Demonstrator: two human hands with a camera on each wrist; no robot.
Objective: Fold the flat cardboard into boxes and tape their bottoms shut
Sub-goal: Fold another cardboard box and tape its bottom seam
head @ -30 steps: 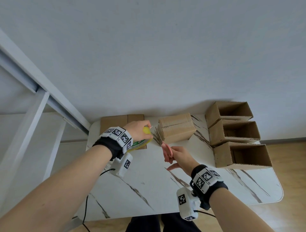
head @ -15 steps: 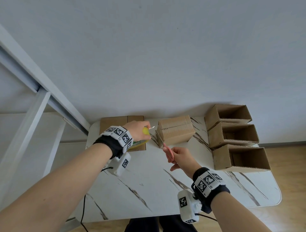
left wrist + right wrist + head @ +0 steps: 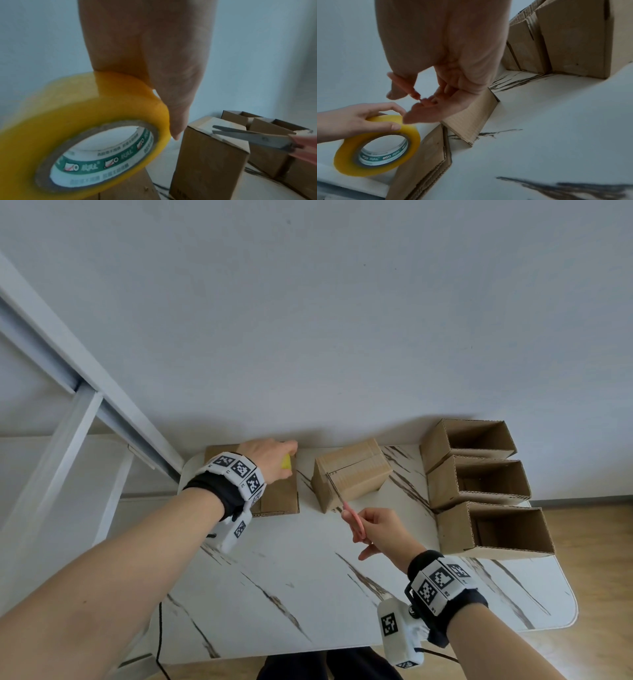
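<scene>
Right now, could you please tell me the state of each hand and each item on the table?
left hand: grips the tape roll
tape roll: held over the flat cardboard
right hand: holds the scissors
scissors: blades slightly parted, at the folded box
folded box: closed side up
flat cardboard: unfolded
three open boxes: on their sides, in a row

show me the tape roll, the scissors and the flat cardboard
tape roll (image 3: 96,116): left wrist view, yellow outer band
scissors (image 3: 254,136): left wrist view, metal blades
flat cardboard (image 3: 279,496): head view, bare near corner

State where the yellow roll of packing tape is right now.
The yellow roll of packing tape is gripped in the left hand, above the flat cardboard sheets at the table's far left, left of the closed cardboard box.
</scene>
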